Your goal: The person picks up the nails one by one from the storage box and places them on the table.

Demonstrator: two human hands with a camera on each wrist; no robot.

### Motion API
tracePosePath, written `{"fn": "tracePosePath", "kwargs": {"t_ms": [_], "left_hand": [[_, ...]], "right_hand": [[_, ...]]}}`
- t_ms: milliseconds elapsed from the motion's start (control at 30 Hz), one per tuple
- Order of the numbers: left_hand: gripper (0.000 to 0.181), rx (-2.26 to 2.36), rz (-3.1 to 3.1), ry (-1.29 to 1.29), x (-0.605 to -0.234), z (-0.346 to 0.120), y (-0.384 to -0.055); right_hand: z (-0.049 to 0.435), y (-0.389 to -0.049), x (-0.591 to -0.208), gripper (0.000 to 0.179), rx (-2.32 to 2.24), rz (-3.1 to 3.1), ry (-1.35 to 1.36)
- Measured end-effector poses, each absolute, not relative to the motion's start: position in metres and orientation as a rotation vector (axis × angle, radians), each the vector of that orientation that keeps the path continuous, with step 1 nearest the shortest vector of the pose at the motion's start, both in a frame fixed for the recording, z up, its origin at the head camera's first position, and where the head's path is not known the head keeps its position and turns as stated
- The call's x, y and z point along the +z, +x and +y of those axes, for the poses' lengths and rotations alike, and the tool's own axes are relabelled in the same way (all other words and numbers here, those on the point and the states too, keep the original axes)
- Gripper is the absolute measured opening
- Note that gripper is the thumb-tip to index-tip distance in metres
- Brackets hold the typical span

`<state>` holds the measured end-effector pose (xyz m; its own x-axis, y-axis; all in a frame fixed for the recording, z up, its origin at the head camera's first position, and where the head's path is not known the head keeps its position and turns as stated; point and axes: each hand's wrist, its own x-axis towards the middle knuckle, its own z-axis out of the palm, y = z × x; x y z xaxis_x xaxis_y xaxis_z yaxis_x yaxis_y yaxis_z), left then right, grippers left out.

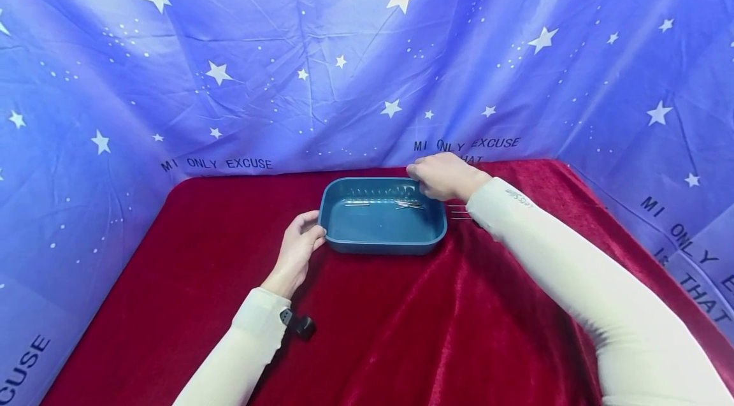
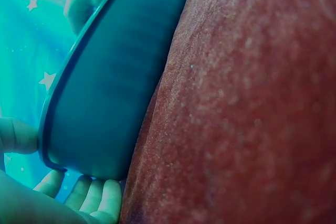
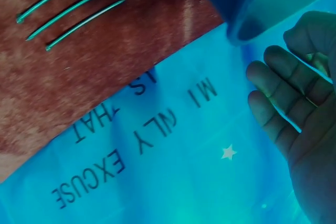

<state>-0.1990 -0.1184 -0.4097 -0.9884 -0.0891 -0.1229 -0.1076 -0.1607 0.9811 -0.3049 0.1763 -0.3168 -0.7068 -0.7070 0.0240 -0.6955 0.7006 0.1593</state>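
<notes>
A blue plastic tray (image 1: 378,227) with raised walls sits on red cloth. My left hand (image 1: 299,246) holds its left end, the thumb by the front corner and the fingers along the outer wall; the left wrist view shows fingertips (image 2: 110,195) at that wall. My right hand (image 1: 444,175) is over the tray's back right corner, thumb and index finger drawn together, the other fingers loosely bent. I cannot tell whether it pinches anything. Inside the tray, several thin metal nails (image 1: 410,205) lie toward the right, with another nail (image 1: 357,204) farther left.
Three nails (image 3: 73,11) lie side by side on the cloth right of the tray, partly behind the right sleeve in the head view. Red velvet (image 1: 367,329) covers the table. A blue star-printed curtain (image 1: 321,43) stands behind and at both sides.
</notes>
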Motion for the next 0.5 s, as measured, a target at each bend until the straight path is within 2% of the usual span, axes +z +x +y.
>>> {"fn": "tracePosePath", "kwargs": {"t_ms": [500], "left_hand": [[0.047, 2.379, 2.027, -0.224, -0.41, -0.119, -0.199]], "right_hand": [[0.135, -0.307, -0.317, 0.009, -0.255, -2.795, 1.231]]}}
